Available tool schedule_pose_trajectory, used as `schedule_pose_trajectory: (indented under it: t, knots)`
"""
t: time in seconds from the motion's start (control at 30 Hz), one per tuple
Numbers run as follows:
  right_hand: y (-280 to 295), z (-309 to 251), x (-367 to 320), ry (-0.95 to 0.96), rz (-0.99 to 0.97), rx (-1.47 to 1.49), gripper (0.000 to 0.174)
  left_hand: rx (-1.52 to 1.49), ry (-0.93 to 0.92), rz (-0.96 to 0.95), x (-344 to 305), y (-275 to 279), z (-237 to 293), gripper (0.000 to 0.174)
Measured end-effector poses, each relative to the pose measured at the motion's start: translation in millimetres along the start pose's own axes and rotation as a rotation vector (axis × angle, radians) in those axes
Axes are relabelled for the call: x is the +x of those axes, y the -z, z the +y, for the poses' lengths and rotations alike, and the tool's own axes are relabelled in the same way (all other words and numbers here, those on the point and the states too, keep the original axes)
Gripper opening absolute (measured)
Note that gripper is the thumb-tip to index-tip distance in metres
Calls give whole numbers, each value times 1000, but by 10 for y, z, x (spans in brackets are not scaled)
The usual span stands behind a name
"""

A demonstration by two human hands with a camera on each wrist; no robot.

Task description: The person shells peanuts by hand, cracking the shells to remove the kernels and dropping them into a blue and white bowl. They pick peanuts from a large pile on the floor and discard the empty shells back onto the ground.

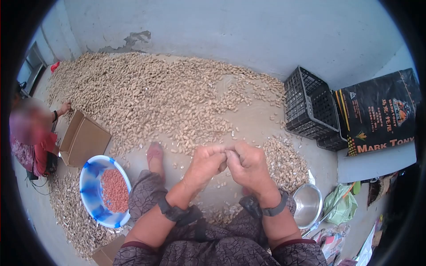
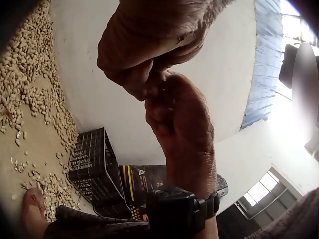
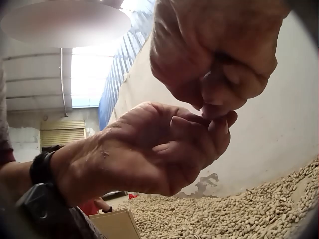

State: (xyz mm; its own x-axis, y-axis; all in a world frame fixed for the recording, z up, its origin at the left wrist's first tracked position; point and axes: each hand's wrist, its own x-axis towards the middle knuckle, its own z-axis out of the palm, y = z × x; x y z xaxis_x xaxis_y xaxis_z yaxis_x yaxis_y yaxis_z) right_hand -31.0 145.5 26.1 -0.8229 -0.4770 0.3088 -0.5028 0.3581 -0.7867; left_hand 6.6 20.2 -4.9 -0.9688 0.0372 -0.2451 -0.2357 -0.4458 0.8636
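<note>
Centrally, at the front of the body: left hand [image 1: 202,166] and right hand [image 1: 248,166] raised above the floor, brought together at the fingertips. Grip, left: closed in shape, fingers curled inward. Grip, right: likewise curled, thumb against the fingers. Cannot tell whether anything is pinched at the meeting point; covered by the fingers in head and wrist views alike. Dark bands on both wrists.

Location of peanuts in shell [image 1: 146,93]: spread in a broad heap along the far wall [image 1: 222,31], thinning toward the hands. Just right of the right hand, a smaller pile [image 1: 286,164] of shells, contents hard to separate by eye. On the left, near side: blue-and-white basin [image 1: 91,190] with reddish kernels [image 1: 114,190] inside, well apart from the hands; shell litter [image 1: 66,208] beside and below.

Beyond the basin, open cardboard box [image 1: 84,139], tilted. At far left, seated person [image 1: 42,153] in pink, one arm extended toward the heap. Between basin and hands, one foot [image 1: 155,155].

Right side, far: black crate [image 1: 308,106] with printed dark sack [image 1: 377,113] beside it, marked "MARK TONY". Right side, near: metal bowl [image 1: 307,206], then green bag [image 1: 341,204] to its right.
</note>
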Motion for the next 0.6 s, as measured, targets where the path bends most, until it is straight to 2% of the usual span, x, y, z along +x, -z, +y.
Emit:
schedule_pose_trajectory:
  t: [0.17,0.23,0.33,0.4,0.43,0.5,0.53,0.6]
  knots:
    - [82,12,3,37,-74,-101,7,33,13,-87,12,32,-82,15]
    - [108,-6,-2,47,-105,-156,7,24,37,-64,-5,-43,-16,15]
    - [198,8,1,-58,-145,-91,6,27,88,-39,-40,-72,38,15]
    - [327,50,27,-248,-248,-179,10,35,121,-41,-45,-32,39,15]
    - [383,112,14,-256,-249,-180,10,11,117,-70,-34,8,38,18]
    - [445,201,-1,-187,-423,-57,20,-18,126,-101,-26,44,33,21]
    - [476,164,4,-199,-423,-56,20,29,131,-89,-26,49,30,22]
    - [565,22,36,-638,-313,219,30,67,147,-81,-37,20,23,23]
